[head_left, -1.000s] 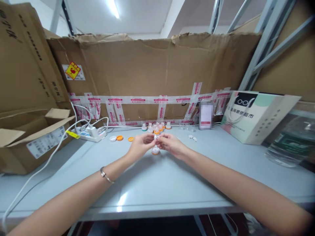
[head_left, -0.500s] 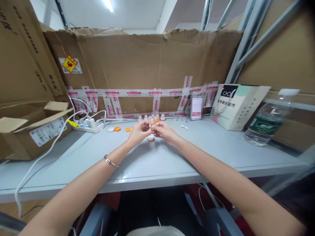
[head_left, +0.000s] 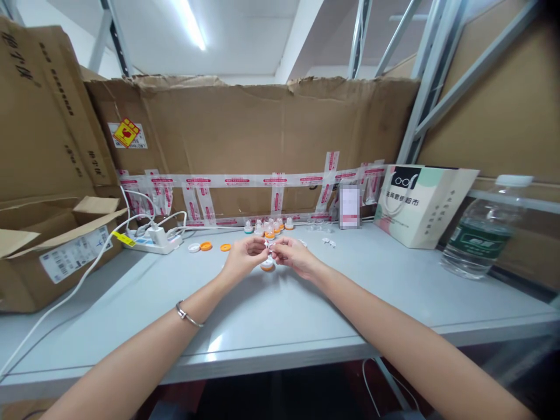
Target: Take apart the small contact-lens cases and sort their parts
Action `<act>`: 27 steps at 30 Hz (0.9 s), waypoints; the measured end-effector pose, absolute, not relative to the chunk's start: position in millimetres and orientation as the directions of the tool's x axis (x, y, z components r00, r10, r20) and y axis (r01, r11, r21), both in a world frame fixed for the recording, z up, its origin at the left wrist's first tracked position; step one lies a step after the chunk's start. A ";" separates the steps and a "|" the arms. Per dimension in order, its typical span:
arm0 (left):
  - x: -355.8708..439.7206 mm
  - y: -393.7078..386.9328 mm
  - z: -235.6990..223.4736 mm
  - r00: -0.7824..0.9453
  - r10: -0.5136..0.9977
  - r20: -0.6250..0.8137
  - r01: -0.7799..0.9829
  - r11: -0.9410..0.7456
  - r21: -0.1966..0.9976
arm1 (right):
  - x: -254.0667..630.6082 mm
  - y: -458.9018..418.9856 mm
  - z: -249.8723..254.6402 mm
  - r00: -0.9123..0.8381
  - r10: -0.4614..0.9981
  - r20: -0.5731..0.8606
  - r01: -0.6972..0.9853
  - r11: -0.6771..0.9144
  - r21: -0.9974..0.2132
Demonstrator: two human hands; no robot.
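Observation:
My left hand (head_left: 245, 255) and my right hand (head_left: 292, 256) meet fingertip to fingertip over the grey table (head_left: 280, 309), both pinched on a tiny white part (head_left: 268, 245) held between them. Just below the fingers an orange-and-white round piece (head_left: 266, 265) rests on the table. Behind the hands stands a cluster of small white and orange pieces (head_left: 269, 227). Loose orange and white caps (head_left: 205, 246) lie to the left. A metal bracelet (head_left: 187, 314) circles my left wrist.
A white power strip (head_left: 151, 240) with cables sits at back left beside an open cardboard box (head_left: 48, 245). A taped cardboard wall (head_left: 245, 146) closes the back. A paper bag (head_left: 422, 201) and a lying water bottle (head_left: 481, 230) are at right. Tiny white parts (head_left: 328, 241) lie nearby.
The view has tilted up and shifted slightly. Both hands stay pinched together on the small part in nearly the same spot above the orange-and-white piece.

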State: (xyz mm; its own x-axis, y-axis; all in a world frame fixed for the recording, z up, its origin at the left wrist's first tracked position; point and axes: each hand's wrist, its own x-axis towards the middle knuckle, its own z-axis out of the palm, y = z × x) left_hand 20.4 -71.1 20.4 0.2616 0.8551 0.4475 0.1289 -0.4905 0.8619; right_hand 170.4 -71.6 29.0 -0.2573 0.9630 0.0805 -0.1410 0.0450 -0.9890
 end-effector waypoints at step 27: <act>5.4 -67.2 19.9 0.313 0.675 0.668 0.434 -0.727 0.531 | 226.2 -39.2 35.3 -0.050 0.945 0.322 0.462 0.308 -0.832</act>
State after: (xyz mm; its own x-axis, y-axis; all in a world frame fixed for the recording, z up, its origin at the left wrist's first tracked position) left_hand 5.4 -67.2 19.9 0.3133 0.6749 0.6681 0.4345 -0.7274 0.5312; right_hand 226.2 -39.2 35.3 -0.0495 0.9454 0.3223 0.4615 0.3078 -0.8320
